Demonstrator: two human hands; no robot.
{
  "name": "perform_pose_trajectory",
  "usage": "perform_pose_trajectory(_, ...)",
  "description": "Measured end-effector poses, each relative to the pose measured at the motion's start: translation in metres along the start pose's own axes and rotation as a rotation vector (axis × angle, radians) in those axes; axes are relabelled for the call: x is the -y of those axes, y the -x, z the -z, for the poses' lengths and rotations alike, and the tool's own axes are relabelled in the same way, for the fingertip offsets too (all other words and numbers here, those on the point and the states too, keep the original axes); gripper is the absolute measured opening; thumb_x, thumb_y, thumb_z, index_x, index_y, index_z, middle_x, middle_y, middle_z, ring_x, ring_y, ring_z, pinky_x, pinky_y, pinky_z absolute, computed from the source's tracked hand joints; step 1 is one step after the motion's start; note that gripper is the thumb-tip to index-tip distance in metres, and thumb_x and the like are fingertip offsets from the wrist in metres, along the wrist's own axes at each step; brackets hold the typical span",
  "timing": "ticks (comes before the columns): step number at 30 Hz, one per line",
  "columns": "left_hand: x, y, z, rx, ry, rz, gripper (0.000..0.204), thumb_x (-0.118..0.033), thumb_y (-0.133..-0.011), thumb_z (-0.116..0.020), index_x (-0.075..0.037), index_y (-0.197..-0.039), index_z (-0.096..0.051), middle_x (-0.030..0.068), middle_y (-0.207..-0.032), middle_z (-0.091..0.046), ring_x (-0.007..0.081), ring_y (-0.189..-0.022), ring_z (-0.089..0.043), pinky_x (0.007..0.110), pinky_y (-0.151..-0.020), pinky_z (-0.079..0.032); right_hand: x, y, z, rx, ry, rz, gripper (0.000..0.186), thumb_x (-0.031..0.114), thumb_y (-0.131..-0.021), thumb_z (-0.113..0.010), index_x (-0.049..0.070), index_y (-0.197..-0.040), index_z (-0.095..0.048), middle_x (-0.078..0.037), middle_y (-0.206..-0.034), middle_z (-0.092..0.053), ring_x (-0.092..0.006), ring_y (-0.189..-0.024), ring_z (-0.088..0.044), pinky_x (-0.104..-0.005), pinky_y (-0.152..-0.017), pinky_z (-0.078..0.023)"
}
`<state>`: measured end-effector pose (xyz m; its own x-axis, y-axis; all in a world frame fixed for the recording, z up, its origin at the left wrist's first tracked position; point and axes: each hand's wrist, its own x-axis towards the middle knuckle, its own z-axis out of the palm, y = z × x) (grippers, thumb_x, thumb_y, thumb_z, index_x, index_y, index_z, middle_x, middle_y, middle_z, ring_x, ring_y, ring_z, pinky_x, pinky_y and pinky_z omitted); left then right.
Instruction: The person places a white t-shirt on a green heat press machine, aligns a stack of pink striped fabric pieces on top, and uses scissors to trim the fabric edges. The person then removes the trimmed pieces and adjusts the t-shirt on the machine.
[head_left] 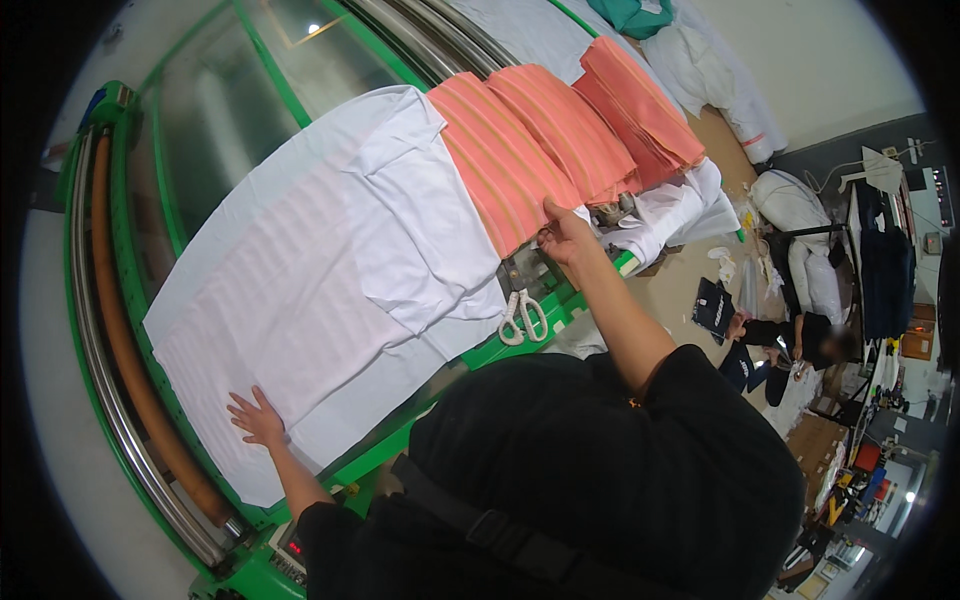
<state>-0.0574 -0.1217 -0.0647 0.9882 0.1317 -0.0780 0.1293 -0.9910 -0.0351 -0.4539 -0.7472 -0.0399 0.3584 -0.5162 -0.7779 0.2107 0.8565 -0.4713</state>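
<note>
Here the right hand (pixel 568 238) sits at the near edge of the orange striped cloth (pixel 505 155), thumb on it, fingers curled; whether they pinch cannot be told. From them the cloth lies up and left, long axis along its stripes, toward the metal rollers (pixel 425 45). Scissors (pixel 522 318) lie lower left. Well apart: left hand (pixel 262 420), fingers spread on white cloth (pixel 270 290).
</note>
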Motion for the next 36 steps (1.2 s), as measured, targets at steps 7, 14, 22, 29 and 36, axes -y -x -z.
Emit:
perform_pose_trajectory(7,-0.002,0.004,0.003,0.007,-0.009,0.011,0.087,-0.079,-0.100,-0.028,-0.029,-0.169,-0.011,0.0103,-0.176,-0.007,0.0351,-0.161,-0.008,0.072,-0.122,-0.009,-0.009,0.034,-0.020,-0.211,0.091,0.303,0.032,0.021,-0.093,-0.082,0.002,-0.104,-0.059,-0.009,-0.087,-0.064,-0.0193,-0.075,-0.064,-0.0330,-0.069,-0.059)
perform_pose_trajectory(14,-0.003,0.007,0.007,0.006,-0.010,0.015,0.086,-0.078,-0.100,-0.030,-0.030,-0.169,-0.010,0.0097,-0.176,-0.007,0.0355,-0.161,-0.008,0.071,-0.122,-0.008,-0.019,0.037,-0.008,0.165,-0.154,-0.126,0.017,0.018,-0.099,-0.073,0.009,-0.092,-0.061,-0.004,-0.076,-0.062,-0.0166,-0.070,-0.067,-0.0277,-0.058,-0.055)
perform_pose_trajectory(22,-0.004,0.010,0.009,0.010,0.002,0.008,0.087,-0.079,-0.100,-0.029,-0.030,-0.169,-0.010,0.0102,-0.176,-0.007,0.0355,-0.161,-0.008,0.071,-0.122,-0.008,-0.020,0.022,-0.019,-0.013,0.079,0.105,0.020,0.019,-0.096,-0.078,0.010,-0.093,-0.061,-0.003,-0.077,-0.064,-0.0160,-0.066,-0.061,-0.0315,-0.063,-0.056)
perform_pose_trajectory(29,-0.007,0.009,0.006,0.012,-0.005,0.003,0.087,-0.078,-0.100,-0.028,-0.029,-0.169,-0.010,0.0102,-0.176,-0.006,0.0353,-0.161,-0.008,0.071,-0.122,-0.007,-0.021,0.037,-0.037,-0.137,0.100,0.196,0.024,0.021,-0.092,-0.082,0.010,-0.093,-0.061,-0.003,-0.082,-0.065,-0.0171,-0.072,-0.064,-0.0324,-0.062,-0.058)
perform_pose_trajectory(36,-0.009,0.013,0.009,0.014,-0.007,0.008,0.086,-0.078,-0.100,-0.028,-0.029,-0.169,-0.010,0.0102,-0.176,-0.008,0.0354,-0.161,-0.009,0.071,-0.122,-0.009,-0.020,0.038,0.005,-0.179,0.739,0.511,0.037,0.036,-0.092,-0.078,0.005,-0.110,-0.068,-0.013,-0.107,-0.068,-0.0273,-0.100,-0.065,-0.0425,-0.082,-0.053)
